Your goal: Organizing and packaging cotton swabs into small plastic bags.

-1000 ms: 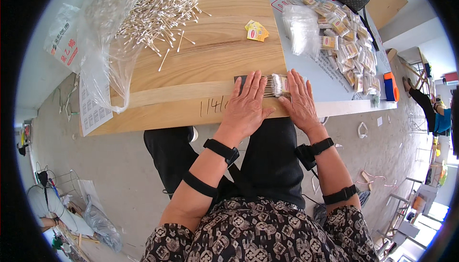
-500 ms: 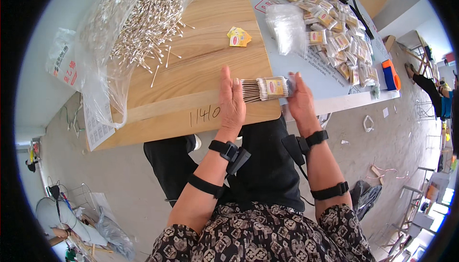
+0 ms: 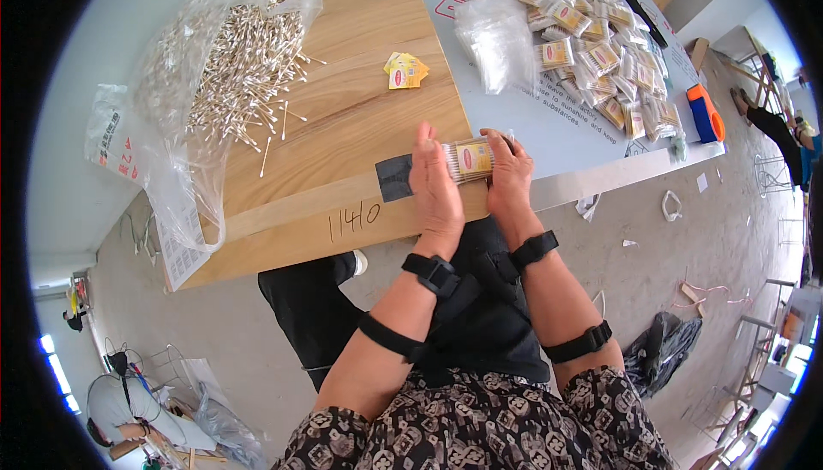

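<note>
Head view: my left hand (image 3: 435,189) and right hand (image 3: 509,177) press a labelled bundle of cotton swabs (image 3: 469,159) between their fingers, just above the wooden table (image 3: 343,127) edge. Judged step: squaring the bundle. Next calls for even pressure, keeping swabs aligned.

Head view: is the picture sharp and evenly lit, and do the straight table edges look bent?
Head view: even daylight, soft shadows, both hands and the cotton swab bundle sharp; the wooden board edges curve toward the black fisheye rim.
</note>
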Demonstrator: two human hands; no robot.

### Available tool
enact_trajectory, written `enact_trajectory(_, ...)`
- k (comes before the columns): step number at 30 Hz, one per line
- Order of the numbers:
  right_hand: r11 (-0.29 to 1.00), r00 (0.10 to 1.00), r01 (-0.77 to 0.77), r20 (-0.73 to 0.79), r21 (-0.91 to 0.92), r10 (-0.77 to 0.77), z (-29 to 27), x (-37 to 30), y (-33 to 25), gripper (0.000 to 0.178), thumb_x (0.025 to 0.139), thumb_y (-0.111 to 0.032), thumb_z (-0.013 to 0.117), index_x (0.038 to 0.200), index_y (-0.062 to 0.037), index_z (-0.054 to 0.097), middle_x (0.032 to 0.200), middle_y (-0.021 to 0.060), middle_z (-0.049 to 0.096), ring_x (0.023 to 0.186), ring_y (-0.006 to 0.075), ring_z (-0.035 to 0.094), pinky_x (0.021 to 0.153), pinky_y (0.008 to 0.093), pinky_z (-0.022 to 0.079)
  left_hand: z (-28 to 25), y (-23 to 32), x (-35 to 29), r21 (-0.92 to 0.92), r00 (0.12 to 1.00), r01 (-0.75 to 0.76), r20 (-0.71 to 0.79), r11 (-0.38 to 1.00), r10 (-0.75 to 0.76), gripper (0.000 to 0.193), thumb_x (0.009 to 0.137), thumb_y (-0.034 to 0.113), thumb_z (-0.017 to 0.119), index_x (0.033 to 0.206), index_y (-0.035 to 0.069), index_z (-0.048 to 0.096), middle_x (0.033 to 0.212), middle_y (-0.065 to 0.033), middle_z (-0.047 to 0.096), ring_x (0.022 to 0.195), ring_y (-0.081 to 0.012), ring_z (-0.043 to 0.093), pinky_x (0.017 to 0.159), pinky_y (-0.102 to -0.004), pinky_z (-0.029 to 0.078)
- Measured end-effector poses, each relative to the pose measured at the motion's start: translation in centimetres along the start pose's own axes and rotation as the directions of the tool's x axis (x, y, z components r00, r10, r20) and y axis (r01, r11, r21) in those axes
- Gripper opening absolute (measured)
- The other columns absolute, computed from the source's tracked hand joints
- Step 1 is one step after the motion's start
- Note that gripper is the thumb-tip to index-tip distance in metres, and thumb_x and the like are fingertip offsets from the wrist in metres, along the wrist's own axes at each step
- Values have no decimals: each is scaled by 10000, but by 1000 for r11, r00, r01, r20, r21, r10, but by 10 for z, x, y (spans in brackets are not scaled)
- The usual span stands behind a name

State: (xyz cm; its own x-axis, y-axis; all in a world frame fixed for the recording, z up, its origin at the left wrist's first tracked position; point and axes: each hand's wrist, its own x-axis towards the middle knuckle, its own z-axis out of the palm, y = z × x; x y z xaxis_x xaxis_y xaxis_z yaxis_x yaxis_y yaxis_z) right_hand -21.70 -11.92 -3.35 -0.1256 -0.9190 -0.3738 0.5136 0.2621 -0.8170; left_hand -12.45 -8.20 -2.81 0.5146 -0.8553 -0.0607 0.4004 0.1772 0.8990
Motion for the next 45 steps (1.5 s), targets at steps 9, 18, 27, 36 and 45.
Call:
enact_trajectory(9, 48, 598, 756, 660, -652, -455, -24, -7, -63, 569, 685, -175, 787, 1209, -52, 603, 1186, 69, 611, 1162, 240, 524, 1011, 374, 364, -2, 20, -17, 14, 996, -74, 44, 997, 74, 648, 1035, 375, 378, 1466, -83, 223, 1544, -243, 211, 1458, -299, 171, 1190, -405, 115)
enact_trajectory(18, -98, 434, 896, 901, -434, -22, -6, 6, -80, 471, 593, -201, 803, 1035, -104, 673, 1093, 33, 599, 1120, 230, 507, 1015, 383, 341, 10, 18, -28, 24, 980, -103, 175, 994, 97, 673, 1041, 376, 335, 1490, -78, 122, 1566, -251, 117, 1472, -282, 100, 1192, -388, 73)
enact_trajectory(27, -18, 450, 893, 892, -449, 34, -9, 12, -75, 532, 599, -221, 806, 1102, -121, 663, 1136, 52, 596, 1152, 251, 499, 1045, 392, 330, 15, 22, -29, 88, 990, -83, 123, 993, 72, 698, 1031, 421, 360, 1481, -76, 163, 1543, -265, 171, 1463, -310, 136, 1189, -409, 118)
enact_trajectory(36, 835, 943, -311, 260, 454, 210, -30, 3, -26, 519, 980, -303, 548, 1339, 47, 417, 1326, 216, 517, 1241, 287, 496, 1076, 424, 369, 0, 4, -14, 74, 987, -126, 108, 989, 117, 716, 1023, 448, 380, 1474, -75, 192, 1540, -250, 191, 1460, -321, 156, 1193, -432, 120)
enact_trajectory(45, 906, 967, -223, 195, 359, 161, -7, -7, -24, 486, 941, -36, 555, 1368, 79, 354, 1329, 218, 520, 1246, 292, 509, 1038, 403, 436, 11, 7, -20, 69, 984, -110, 150, 992, 99, 708, 1024, 424, 384, 1472, -83, 177, 1530, -264, 193, 1462, -317, 140, 1188, -437, 122)
